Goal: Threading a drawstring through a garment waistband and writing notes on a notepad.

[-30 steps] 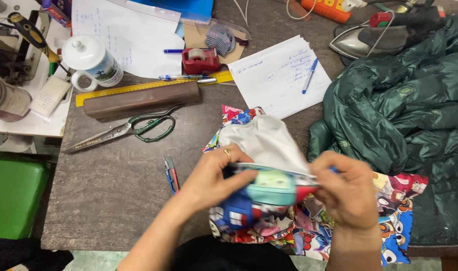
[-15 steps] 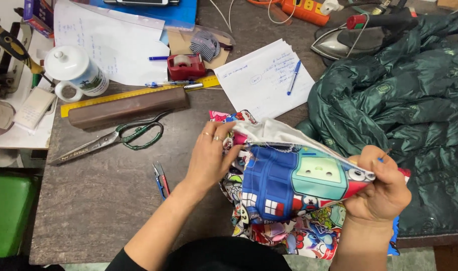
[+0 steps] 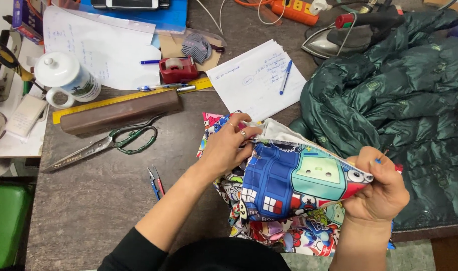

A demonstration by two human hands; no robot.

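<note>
Head view shows your left hand [image 3: 228, 148] pinching one end of a bright cartoon-print fabric pouch [image 3: 294, 183] with a zipper along its top edge, while your right hand [image 3: 380, 189] is closed tight on the other end, so the top edge runs taut between them. Keep that tension even along the zipper line, and keep both pinches close to the seam so the cloth cannot twist or pucker.

Your pouch is lifted just above the dark brown worktable [image 3: 103, 200], near its front edge, over more of the same printed cloth lying flat beneath it. Its face shows blue, mint-green and red panels, and pale lining shows at the opening by your left fingers.

Just beside your right hand lies a crumpled dark green quilted jacket [image 3: 404, 105]. Left of the pouch, well apart, rest long steel scissors with green handles [image 3: 106, 144], a yellow ruler [image 3: 123, 99] and a white lidded mug [image 3: 68, 78].
</note>
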